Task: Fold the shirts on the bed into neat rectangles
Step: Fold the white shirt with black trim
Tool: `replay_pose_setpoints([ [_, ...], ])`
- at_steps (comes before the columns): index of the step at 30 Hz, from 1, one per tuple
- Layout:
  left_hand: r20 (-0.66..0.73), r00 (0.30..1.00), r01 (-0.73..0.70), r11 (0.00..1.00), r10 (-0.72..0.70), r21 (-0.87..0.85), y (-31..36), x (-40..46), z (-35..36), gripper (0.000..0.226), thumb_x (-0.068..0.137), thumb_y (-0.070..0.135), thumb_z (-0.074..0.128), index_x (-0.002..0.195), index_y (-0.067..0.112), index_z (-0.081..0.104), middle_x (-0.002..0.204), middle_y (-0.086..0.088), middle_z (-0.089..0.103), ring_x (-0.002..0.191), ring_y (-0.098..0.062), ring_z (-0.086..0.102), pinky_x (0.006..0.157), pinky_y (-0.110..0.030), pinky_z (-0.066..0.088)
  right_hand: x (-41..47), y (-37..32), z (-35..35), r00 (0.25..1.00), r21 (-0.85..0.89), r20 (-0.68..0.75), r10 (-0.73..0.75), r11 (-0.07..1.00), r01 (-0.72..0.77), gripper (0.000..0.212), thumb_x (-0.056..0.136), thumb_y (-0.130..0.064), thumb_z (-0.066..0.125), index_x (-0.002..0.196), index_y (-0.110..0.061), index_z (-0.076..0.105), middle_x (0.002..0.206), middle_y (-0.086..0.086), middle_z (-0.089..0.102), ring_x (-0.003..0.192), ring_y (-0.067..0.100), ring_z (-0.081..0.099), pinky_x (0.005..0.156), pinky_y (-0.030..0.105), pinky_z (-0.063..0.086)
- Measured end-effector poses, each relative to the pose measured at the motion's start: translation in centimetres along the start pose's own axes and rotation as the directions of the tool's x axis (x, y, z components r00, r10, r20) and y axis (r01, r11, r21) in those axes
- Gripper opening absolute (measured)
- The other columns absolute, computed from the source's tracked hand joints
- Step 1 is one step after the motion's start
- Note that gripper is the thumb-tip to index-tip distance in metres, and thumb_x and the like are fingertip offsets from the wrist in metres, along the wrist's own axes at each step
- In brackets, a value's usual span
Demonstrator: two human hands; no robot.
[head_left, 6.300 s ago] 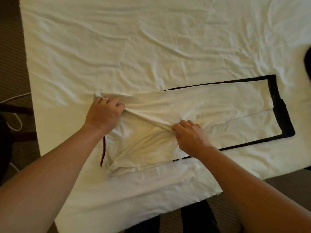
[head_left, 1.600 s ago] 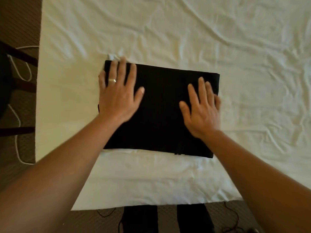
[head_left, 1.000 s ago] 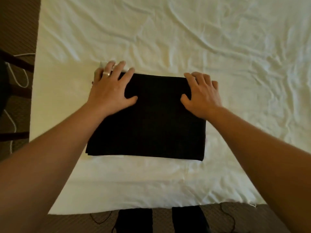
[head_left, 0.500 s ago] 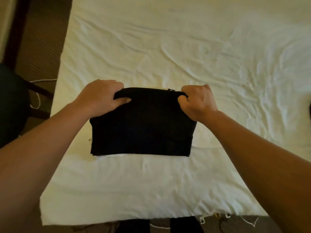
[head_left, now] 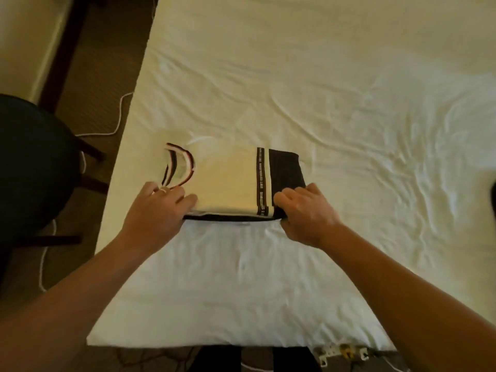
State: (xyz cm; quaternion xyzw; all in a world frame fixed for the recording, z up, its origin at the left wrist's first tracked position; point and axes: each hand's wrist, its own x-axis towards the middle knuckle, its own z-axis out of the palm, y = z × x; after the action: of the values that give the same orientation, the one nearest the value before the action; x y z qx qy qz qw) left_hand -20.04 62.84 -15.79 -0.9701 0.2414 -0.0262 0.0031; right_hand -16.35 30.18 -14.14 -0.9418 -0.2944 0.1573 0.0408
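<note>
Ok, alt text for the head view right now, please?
Both hands hold the near edge of a folded cream shirt with black trim, collar up, on a white bed: left hand at one corner, right hand at the other. A dark chair stands left.

Shirt point(head_left: 228, 183): matt cream cloth, black panel, smooth. Bed sheet point(head_left: 322, 89): matt white cloth, wrinkled. Ring point(head_left: 164, 190): shiny metal.

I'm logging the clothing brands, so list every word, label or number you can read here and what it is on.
No text here can be read.
Black stripe on the folded shirt: white lettering runs along it, too blurred to make out.
Plugs on the floor by the bed: no readable marks.
</note>
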Motion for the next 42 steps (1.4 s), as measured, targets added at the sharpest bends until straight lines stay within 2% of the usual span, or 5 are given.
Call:
replay_pose_setpoints([
  [9,0.528,0.845,0.008,0.986,0.081,-0.164,8.0,-10.7,5.2,0.048,0.079,0.034,0.063,0.123,0.014,0.068,0.085,-0.001,0.070,0.064,-0.027,0.066,0.056,-0.035,0.045,-7.2,-4.1,9.7,0.861,0.174,0.506,0.040,0.974,-0.148,0.023,0.092,-0.034,0.055,0.112,-0.025,0.059,0.107,-0.005,0.064,0.092,0.016,0.062,0.091,0.037,0.054],
  [15,0.121,0.976,0.208,0.947,-0.183,-0.245,5.2,-1.7,5.8,0.052,0.090,0.046,0.048,0.122,0.010,0.069,0.105,-0.010,0.065,0.083,-0.035,0.064,0.071,-0.043,0.050,-1.9,-2.7,10.3,0.956,0.266,-0.200,0.216,0.951,-0.159,0.030,0.096,-0.031,0.052,0.114,-0.012,0.065,0.116,0.005,0.058,0.100,0.024,0.053,0.086,0.041,0.050],
  [27,0.297,0.580,0.800,0.599,-0.759,-0.030,-1.2,2.1,10.0,0.042,0.103,0.048,0.036,0.129,0.018,0.048,0.139,-0.018,0.039,0.131,-0.042,0.037,0.102,-0.058,0.031,2.1,-1.7,13.0,0.964,0.165,0.073,0.257,0.950,-0.266,0.064,0.103,-0.062,0.016,0.161,-0.033,0.014,0.170,-0.002,-0.005,0.156,0.021,-0.004,0.123,0.047,0.008],
  [32,0.438,0.191,0.956,0.065,-0.878,-0.286,2.8,-1.1,8.4,0.072,0.100,0.066,0.035,0.135,0.005,0.047,0.135,-0.020,0.049,0.127,-0.040,0.046,0.097,-0.051,0.039,-1.3,-2.0,13.3,0.680,0.520,0.018,0.733,0.574,-0.633,0.051,0.103,-0.048,0.043,0.146,-0.022,0.042,0.153,0.001,0.035,0.136,0.023,0.033,0.112,0.046,0.035],
  [42,0.747,0.225,0.931,-0.087,-0.626,-0.354,3.7,-3.5,8.0,0.061,0.079,0.070,0.069,0.073,0.010,0.059,0.074,-0.009,0.062,0.081,-0.033,0.065,0.063,-0.036,0.041,-2.9,-1.4,12.4,0.513,0.753,0.511,0.690,-0.070,-0.654,0.036,0.095,-0.050,0.061,0.112,-0.019,0.060,0.098,-0.005,0.067,0.088,0.011,0.066,0.062,0.024,0.050],
])
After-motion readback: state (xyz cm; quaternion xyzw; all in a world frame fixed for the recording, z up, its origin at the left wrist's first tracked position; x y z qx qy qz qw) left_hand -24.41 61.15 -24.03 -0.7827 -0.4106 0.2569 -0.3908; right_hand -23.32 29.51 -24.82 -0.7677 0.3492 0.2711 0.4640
